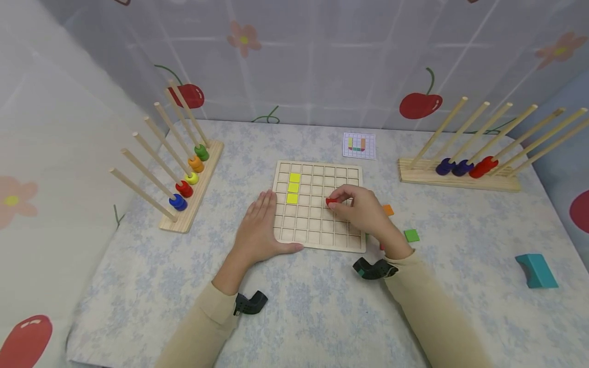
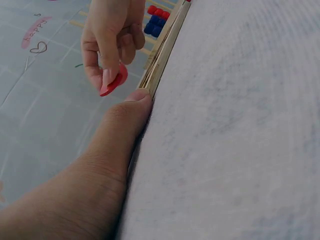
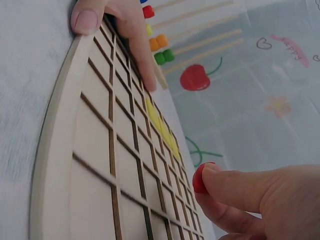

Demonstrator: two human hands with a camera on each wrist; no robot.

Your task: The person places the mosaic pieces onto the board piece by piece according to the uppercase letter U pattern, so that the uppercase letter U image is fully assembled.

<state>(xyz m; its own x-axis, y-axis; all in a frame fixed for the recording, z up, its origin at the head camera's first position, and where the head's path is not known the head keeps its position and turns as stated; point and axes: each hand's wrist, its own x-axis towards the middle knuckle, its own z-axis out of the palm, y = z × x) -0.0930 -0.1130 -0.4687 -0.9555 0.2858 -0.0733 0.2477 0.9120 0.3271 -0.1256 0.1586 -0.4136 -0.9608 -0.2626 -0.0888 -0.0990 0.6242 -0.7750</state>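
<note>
A wooden grid board (image 1: 315, 237) lies on the table, with three yellow squares (image 1: 293, 187) in one column at its upper left. My left hand (image 1: 257, 232) lies flat at the board's left side, fingers straight along the edge and thumb stretched by the front left corner. Between thumb and fingertips, my right hand (image 1: 363, 207) pinches a small red piece (image 3: 199, 180) with a curved edge. It is held above the right half of the board. In the left wrist view the red piece (image 2: 116, 82) shows clear of the board's edge.
A printed pattern card (image 1: 359, 146) lies behind the board. Peg racks with coloured beads stand at left (image 1: 198, 197) and right (image 1: 455, 180). An orange square (image 1: 388, 210) and a green square (image 1: 411, 235) lie right of the board. A teal block (image 1: 537, 271) sits farther right.
</note>
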